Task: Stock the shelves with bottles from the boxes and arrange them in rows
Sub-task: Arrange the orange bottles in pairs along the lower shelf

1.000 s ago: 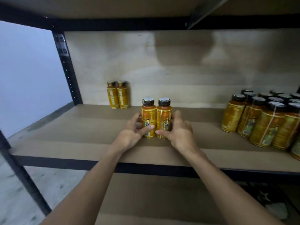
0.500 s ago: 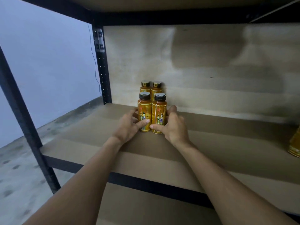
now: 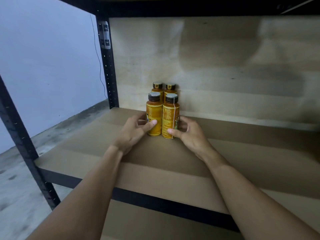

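Note:
Two yellow bottles with dark caps stand side by side on the brown shelf board [image 3: 242,153]. My left hand [image 3: 134,131] grips the left front bottle [image 3: 154,110], thumb across its label. My right hand [image 3: 187,132] grips the right front bottle [image 3: 170,112], thumb low on its front. Directly behind them, against the back panel, stand two more yellow bottles [image 3: 164,88], mostly hidden apart from their caps and shoulders.
A black perforated upright [image 3: 108,66] rises at the shelf's back left, and another black post [image 3: 26,144] stands at the front left. The upper shelf's black beam [image 3: 190,10] runs overhead. A lower board [image 3: 155,222] lies under the black front rail. Grey floor lies to the left.
Both hands have slid the two front bottles left and back until they stand right in front of the rear pair. The bottle group on the right has left the view.

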